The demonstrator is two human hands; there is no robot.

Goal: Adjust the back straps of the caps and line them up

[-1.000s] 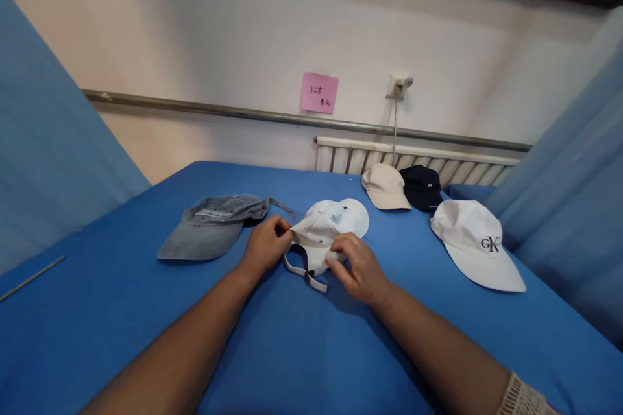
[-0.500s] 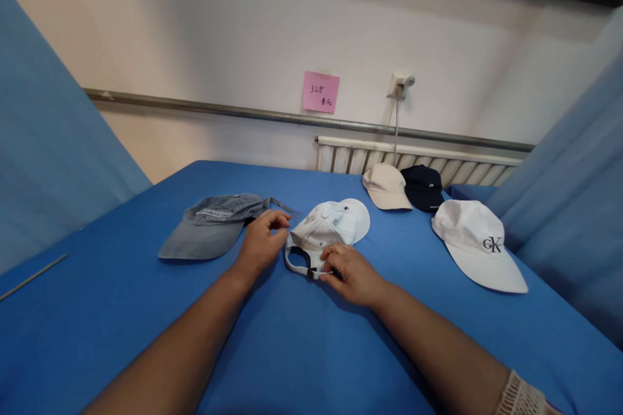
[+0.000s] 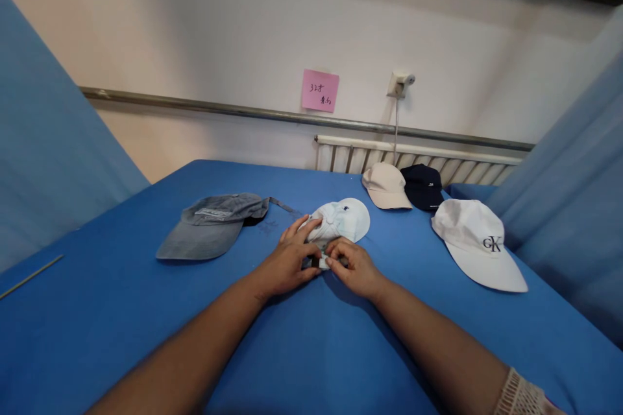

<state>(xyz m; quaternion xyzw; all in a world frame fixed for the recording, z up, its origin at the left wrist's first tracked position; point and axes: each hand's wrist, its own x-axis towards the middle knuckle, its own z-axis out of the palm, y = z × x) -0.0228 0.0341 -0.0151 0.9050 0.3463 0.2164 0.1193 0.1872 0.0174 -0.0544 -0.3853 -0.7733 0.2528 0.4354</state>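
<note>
A pale baseball cap [image 3: 335,219] with a small dark logo lies in the middle of the blue-covered table, its brim pointing away to the right. My left hand [image 3: 291,256] is on the cap's near left side, its thumb and a finger closed at the dark buckle of the back strap [image 3: 323,262]. From the right, my right hand [image 3: 354,267] pinches the same strap beside the buckle. Both hands partly hide the cap's rear opening. To the left rests a grey-blue cap [image 3: 214,225], its loose strap stretching toward the pale one.
At the back right are a cream cap [image 3: 387,187] and a navy cap [image 3: 422,185]. A white cap [image 3: 470,233] with black letters sits farther right. On the left lies a thin stick [image 3: 32,277]. Behind the table stand a radiator [image 3: 357,155] and the wall.
My left hand has moved right and nearer, from beside the pale cap onto its back strap. My right hand stays at the strap, with its fingers drawn in.
</note>
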